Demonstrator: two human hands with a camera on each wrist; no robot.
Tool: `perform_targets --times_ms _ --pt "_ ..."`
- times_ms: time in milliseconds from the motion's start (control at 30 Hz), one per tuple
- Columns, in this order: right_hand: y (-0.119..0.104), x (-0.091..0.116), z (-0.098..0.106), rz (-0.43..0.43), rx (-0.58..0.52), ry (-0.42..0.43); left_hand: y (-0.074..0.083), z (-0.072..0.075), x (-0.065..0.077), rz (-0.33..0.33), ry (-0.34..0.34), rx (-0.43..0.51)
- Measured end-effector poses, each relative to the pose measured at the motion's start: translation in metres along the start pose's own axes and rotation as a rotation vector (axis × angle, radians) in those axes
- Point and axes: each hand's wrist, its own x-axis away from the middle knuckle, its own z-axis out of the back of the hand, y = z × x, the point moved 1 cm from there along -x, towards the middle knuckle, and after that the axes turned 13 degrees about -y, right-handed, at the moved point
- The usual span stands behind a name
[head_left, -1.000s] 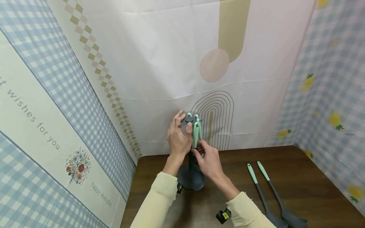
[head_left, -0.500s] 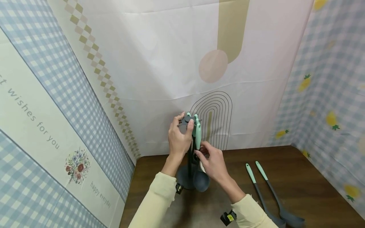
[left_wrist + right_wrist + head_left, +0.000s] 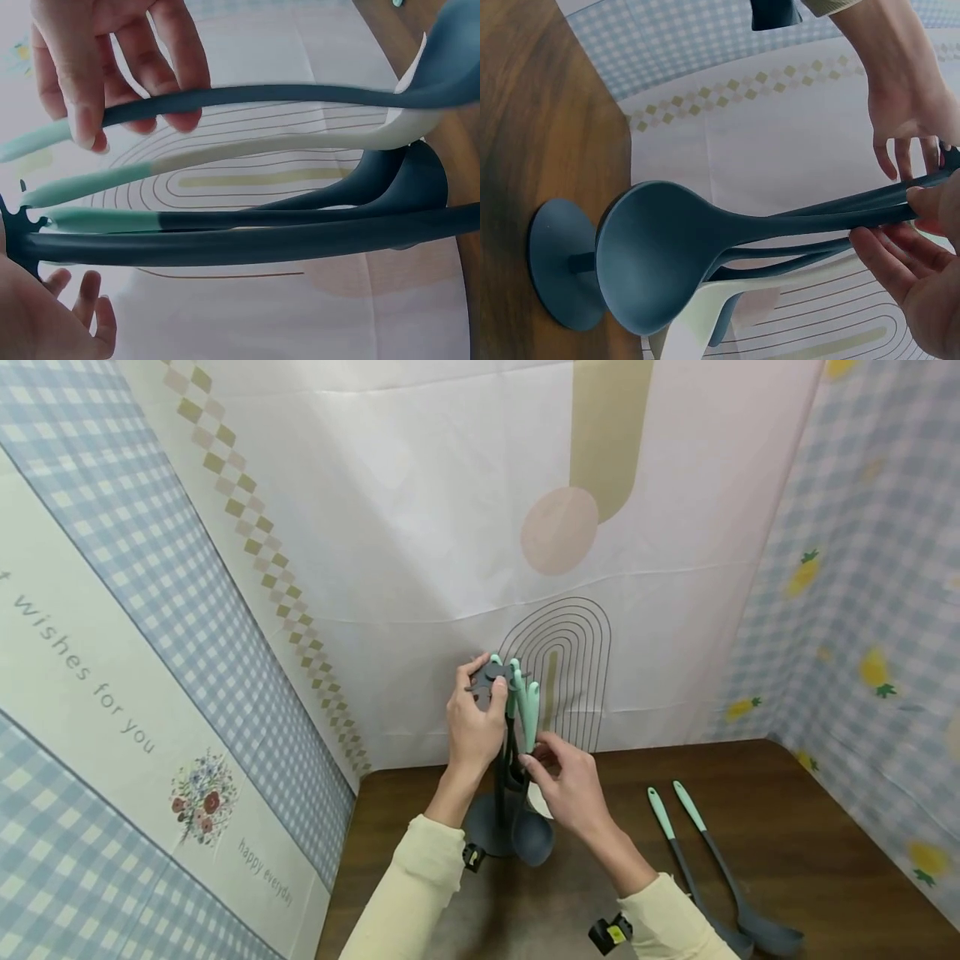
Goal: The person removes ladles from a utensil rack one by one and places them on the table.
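The left hand (image 3: 474,727) grips the hooked top of a dark utensil stand (image 3: 491,673), thumb in front and fingers behind. The stand's round base (image 3: 564,262) rests on the table. Between thumb and fingers, the right hand (image 3: 567,783) pinches the dark shaft of a ladle (image 3: 660,255) just below its mint handle. The ladle's handle tip stands apart from the hooks, to their right, and its bowl hangs low beside the pole. Behind it hang a cream-coloured utensil (image 3: 277,142) and dark utensils (image 3: 405,180) with mint handles.
On the right of the wooden table (image 3: 622,835) lie two dark utensils (image 3: 716,852), their mint handles pointing away. A white patterned cloth (image 3: 420,568) stands close behind the stand, with checked cloths on both sides.
The right hand has shifted right with the ladle, whose handle has swung away from the hooks and tilted. Its bowl now shows beside the pole. The left hand has stayed on the stand's top.
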Motion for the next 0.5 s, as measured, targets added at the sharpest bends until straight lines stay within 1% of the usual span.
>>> perform_targets --times_ms 100,200,367,500 --pt "0.001 0.001 0.002 0.017 0.014 0.020 0.001 0.001 0.000 -0.001 -0.006 0.002" --pt "0.002 0.002 0.004 0.037 0.040 0.026 0.001 0.000 -0.002 -0.017 -0.007 -0.005" --pt "0.002 0.004 0.008 0.072 0.069 0.015 -0.002 -0.002 -0.004 -0.052 0.016 0.000" --pt "0.001 0.007 0.013 0.071 0.075 0.001 -0.006 -0.001 -0.006 -0.072 0.025 0.015"
